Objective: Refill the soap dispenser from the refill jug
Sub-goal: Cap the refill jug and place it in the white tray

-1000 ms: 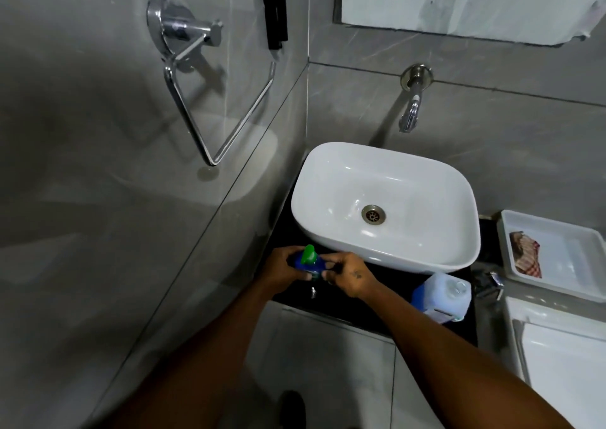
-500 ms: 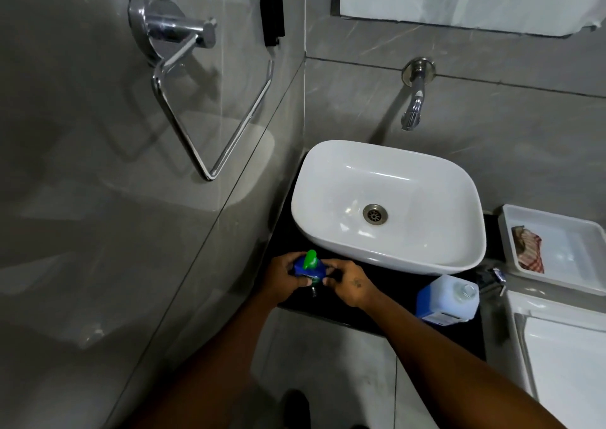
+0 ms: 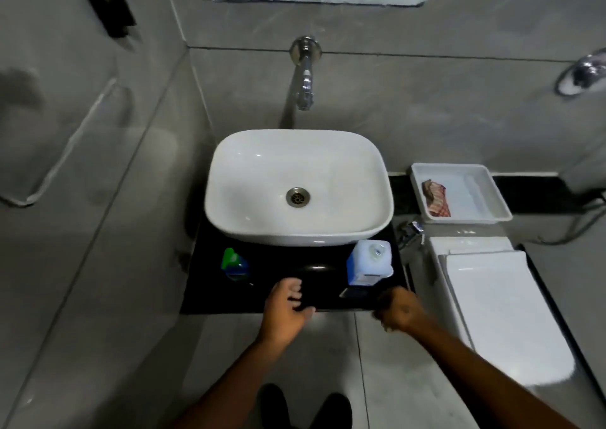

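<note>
A: What sits on the glossy black stone counter [image 3: 210, 297] in the middle of the frame?

B: A smooth white ceramic basin [image 3: 298, 187], rounded-rectangular, with a round metal drain [image 3: 297, 196] at its centre. At the counter's lower-left part stands the small blue plastic soap dispenser with a green pump top [image 3: 234, 264], upright and alone. At the lower-right part, just beside the basin's front rim, stands the boxy translucent white plastic refill jug with a blue label [image 3: 370, 263].

A: And the hands?

B: Both are empty and touch neither container. The left hand [image 3: 287, 310] is at lower centre, over the counter's front edge, fingers loosely spread and released. The right hand [image 3: 398, 309] is to the right of it, just below the jug, with the fingers curled inward in a loose fist; nothing shows in it. The picture is blurred there.

A: Anything else?

B: A polished chrome wall tap [image 3: 305, 74] juts from the grey matte tiles above the basin. At right, a shallow rectangular white plastic tray [image 3: 492, 196] holds a folded brown checked cloth [image 3: 434, 197]. Below the tray lies a smooth white toilet lid [image 3: 505, 317].
</note>
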`<state>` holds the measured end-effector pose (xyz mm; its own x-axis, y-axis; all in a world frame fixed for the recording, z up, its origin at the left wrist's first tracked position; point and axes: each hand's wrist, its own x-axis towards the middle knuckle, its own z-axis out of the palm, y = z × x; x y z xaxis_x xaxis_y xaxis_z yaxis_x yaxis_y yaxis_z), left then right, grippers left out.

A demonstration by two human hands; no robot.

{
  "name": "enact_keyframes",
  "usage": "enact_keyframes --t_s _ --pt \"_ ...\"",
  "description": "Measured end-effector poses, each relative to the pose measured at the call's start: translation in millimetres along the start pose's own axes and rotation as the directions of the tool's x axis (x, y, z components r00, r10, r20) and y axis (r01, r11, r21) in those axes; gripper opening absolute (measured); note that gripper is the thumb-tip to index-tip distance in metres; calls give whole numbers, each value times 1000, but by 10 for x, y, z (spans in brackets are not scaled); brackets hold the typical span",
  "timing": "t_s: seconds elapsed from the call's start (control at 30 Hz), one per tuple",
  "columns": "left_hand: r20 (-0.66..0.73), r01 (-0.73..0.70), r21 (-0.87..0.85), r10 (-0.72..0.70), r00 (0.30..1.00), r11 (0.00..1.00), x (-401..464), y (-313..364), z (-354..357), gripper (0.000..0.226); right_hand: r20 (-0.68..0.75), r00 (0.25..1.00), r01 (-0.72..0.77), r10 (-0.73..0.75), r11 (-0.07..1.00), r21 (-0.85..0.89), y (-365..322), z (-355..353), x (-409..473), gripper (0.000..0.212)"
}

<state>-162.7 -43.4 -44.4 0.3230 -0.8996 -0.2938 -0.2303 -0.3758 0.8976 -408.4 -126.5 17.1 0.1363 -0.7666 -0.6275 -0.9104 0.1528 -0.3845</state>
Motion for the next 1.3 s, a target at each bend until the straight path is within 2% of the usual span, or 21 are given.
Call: enact_keyframes --t_s 0.13,0.23,0.3,0.4,0.5,0.6,0.67,0.73,0.83,0.9,0.97,1.07,1.2,1.3 --pt "162 -211 39 202 966 977 320 585 474 80 -222 975 19 -25 999 -31 122 -441 188 21" --pt "268 -302 133 259 928 944 496 867 673 94 -214 976 32 -43 998 -53 92 -527 407 31" --pt "316 -318 162 256 913 934 558 943 730 92 -172 984 18 -34 995 -97 70 -489 530 33" --pt "299 -302 146 249 921 942 589 986 783 76 -166 986 -18 -7 989 -150 65 -403 633 33" --pt "260 -267 119 230 938 956 573 989 801 74 -167 986 -40 16 989 -142 126 -311 668 30" --pt "236 -254 93 226 945 963 536 1006 787 74 -189 982 -28 23 999 -23 192 -318 628 25" --pt "225 -269 85 244 943 959 510 1046 755 68 -264 964 15 27 988 155 220 -435 571 28" --pt "219 -285 92 260 940 954 481 1092 692 63 -337 941 120 9 925 360 186 -653 436 43" --pt "216 -302 83 278 936 950 395 1235 564 63 -383 909 389 -167 673 629 46 -1080 91 40" --pt "193 -338 53 323 927 940 332 1399 465 63 -436 841 542 -322 503 673 -113 -1366 -175 38" --pt "189 -374 16 365 912 927 284 1572 394 64 -484 771 633 -413 413 655 -293 -1585 -392 33" --pt "189 -422 -25 418 888 906 205 1853 313 61 -515 692 715 -505 384 584 -560 -1765 -638 27" --pt "184 -457 -56 459 869 887 91 2161 234 61 -495 654 754 -572 438 489 -739 -1782 -801 27" --pt "165 -461 -66 465 870 885 39 2295 164 63 -529 643 765 -555 423 486 -763 -1777 -863 30"
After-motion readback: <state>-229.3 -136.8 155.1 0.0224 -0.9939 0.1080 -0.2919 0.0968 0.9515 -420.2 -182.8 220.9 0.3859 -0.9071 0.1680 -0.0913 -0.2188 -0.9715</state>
